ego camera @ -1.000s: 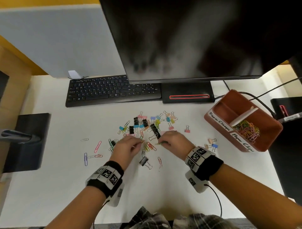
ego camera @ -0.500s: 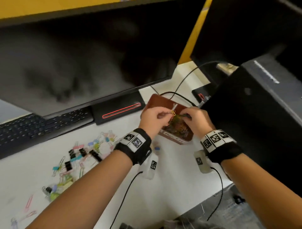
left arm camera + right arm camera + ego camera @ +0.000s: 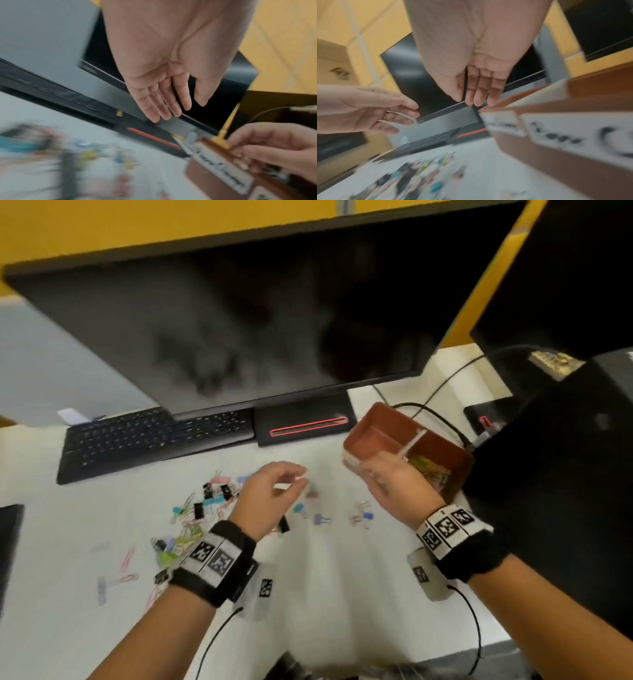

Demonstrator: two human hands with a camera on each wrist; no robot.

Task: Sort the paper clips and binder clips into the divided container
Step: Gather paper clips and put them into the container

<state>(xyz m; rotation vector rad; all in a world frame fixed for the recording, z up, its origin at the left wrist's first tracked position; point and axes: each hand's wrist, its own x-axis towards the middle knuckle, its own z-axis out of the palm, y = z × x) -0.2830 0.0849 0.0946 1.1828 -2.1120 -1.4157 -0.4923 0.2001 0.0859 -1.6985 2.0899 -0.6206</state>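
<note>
the loose clips (image 3: 205,508) lie scattered on the white desk (image 3: 325,577) at left, blurred in both wrist views. the left hand (image 3: 270,494) hovers over them, fingers relaxed and apart, holding nothing. the right hand (image 3: 394,484) is empty too, fingers straight, covering the near rim of the brown divided container (image 3: 383,426). its far compartment holds coloured paper clips (image 3: 430,470), partly hidden.

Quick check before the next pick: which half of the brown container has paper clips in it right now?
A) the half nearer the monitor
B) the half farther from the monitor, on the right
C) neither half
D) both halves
B: in the head view the coloured paper clips lie only in the right half of the container, past the white divider; the other half shows only bare brown floor.
</note>
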